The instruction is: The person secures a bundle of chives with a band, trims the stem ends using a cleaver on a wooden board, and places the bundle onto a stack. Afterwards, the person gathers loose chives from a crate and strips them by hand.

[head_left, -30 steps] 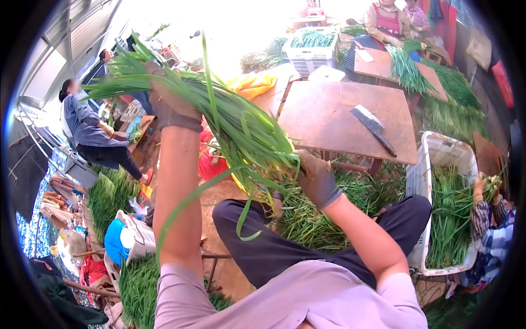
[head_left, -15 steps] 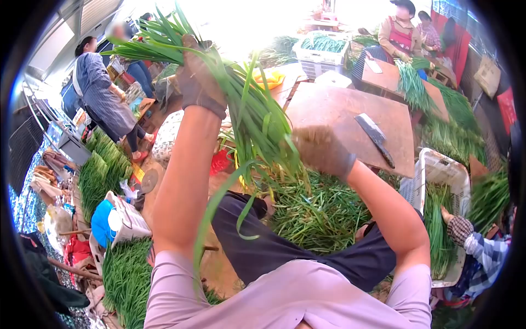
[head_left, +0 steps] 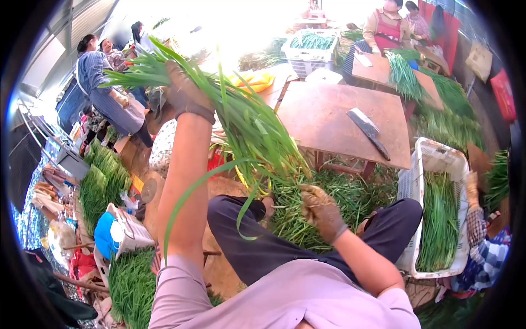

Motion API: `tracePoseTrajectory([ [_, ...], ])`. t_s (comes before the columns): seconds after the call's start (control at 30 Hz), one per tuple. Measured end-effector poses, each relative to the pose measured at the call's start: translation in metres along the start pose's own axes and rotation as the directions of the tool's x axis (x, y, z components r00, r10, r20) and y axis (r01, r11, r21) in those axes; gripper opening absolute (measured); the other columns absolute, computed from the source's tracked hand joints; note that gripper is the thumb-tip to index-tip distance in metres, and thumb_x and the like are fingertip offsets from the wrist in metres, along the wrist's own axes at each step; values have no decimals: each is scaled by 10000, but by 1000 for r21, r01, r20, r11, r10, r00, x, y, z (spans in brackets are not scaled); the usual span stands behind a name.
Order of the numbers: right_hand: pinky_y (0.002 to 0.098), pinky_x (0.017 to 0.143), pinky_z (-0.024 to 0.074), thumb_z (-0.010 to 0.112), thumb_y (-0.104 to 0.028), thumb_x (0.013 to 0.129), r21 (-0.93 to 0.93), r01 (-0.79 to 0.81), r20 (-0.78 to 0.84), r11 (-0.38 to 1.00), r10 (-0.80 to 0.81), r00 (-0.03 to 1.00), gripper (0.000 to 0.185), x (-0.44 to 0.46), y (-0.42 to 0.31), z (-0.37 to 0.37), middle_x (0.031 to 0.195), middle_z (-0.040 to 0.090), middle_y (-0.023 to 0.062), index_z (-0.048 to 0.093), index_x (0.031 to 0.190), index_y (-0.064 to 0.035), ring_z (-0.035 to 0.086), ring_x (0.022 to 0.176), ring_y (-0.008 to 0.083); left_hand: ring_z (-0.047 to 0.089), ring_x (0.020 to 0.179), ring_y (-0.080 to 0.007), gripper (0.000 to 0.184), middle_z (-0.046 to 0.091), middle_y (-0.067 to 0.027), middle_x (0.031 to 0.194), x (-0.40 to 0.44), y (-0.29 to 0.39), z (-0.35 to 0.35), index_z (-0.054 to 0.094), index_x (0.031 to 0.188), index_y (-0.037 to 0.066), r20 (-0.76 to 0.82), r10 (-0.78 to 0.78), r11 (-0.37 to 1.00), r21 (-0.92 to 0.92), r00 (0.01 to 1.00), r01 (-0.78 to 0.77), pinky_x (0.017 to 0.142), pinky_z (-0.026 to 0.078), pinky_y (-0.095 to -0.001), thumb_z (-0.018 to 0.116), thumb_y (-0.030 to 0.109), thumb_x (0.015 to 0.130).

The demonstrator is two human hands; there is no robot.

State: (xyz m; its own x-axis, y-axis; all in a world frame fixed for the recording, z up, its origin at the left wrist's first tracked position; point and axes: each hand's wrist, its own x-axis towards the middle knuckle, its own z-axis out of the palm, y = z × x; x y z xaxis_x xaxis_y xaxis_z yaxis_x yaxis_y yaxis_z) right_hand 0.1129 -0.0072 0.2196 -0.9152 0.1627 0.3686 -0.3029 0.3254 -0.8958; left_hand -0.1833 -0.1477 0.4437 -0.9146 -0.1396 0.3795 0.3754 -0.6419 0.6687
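Note:
My left hand [head_left: 186, 90], in a dark glove, is raised at the upper left and wrapped round a bunch of long green leaves [head_left: 246, 118]. The leafy tips fan out to the left, and the stem ends hang down to the right. My right hand [head_left: 320, 211], in a soiled glove, is just below the stem ends, apart from them, its fingers curled; whether it holds anything is too small to tell. Beneath it, a heap of loose green leaves [head_left: 298, 222] lies between my legs.
Ahead is a wooden board [head_left: 334, 118] bearing a cleaver [head_left: 368, 131]. A white crate [head_left: 408, 219] of leaves stands at the right, beside a co-worker's hand [head_left: 472, 189]. People stand at the left and work at the back right. A white container [head_left: 137, 236] is at the lower left.
My right hand has moved down, away from the stem ends. The left hand still grips the bunch, having shifted slightly. At the right, the co-worker's hand has drawn back from the crate's leaves.

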Motion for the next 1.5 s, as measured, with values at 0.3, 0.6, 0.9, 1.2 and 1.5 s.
tracePoseTrajectory([
  [0.3, 217, 451, 356, 591, -268, 992, -279, -97, -269, 955, 19, 963, 211, 70, 29, 43, 757, 562, -19, 571, 1139, -119, 448, 544, 67, 590, 735, -165, 467, 546, -45, 850, -6, -7, -22, 563, 1018, 79, -40, 10, 995, 101, 999, -6, 610, 513, -314, 490, 540, 1010],
  [0.6, 371, 844, 491, 575, -196, 890, 91, 357, 82, 930, -364, 928, 190, 116, -100, 30, 1019, 616, 97, 633, 1051, -114, 614, 1028, 234, 619, 719, -199, 534, 594, -98, 892, -68, -13, 1, 574, 1088, -3, -89, -75, 973, 211, 993, 92, 558, 532, -365, 546, 521, 992],
  [0.9, 262, 566, 496, 624, -226, 993, -150, -12, 293, 989, 56, 954, 194, -1, -66, -27, 732, 616, 1, 663, 1000, -36, 584, 626, 84, 617, 948, -237, 622, 569, -99, 1096, -6, -24, -47, 538, 1262, 87, -117, -146, 988, 32, 982, 151, 774, 557, -400, 503, 628, 957],
  [1.2, 388, 737, 485, 756, -132, 828, -618, 203, -255, 760, -438, 862, 359, 22, -44, -33, 898, 610, 106, 636, 1158, -62, 592, 819, 255, 578, 1042, -246, 721, 526, -96, 1173, 19, -27, -63, 486, 1312, 74, 130, -206, 974, -74, 970, 216, 848, 546, -410, 484, 684, 927],
  [1.5, 461, 777, 461, 723, -158, 835, -617, 410, -99, 672, -583, 806, 200, 64, -5, -33, 867, 583, 95, 637, 1009, -110, 585, 858, 328, 645, 756, -287, 676, 614, -161, 980, -15, -2, -33, 552, 1184, 26, 151, -169, 985, 5, 974, 170, 672, 583, -452, 451, 648, 940],
])
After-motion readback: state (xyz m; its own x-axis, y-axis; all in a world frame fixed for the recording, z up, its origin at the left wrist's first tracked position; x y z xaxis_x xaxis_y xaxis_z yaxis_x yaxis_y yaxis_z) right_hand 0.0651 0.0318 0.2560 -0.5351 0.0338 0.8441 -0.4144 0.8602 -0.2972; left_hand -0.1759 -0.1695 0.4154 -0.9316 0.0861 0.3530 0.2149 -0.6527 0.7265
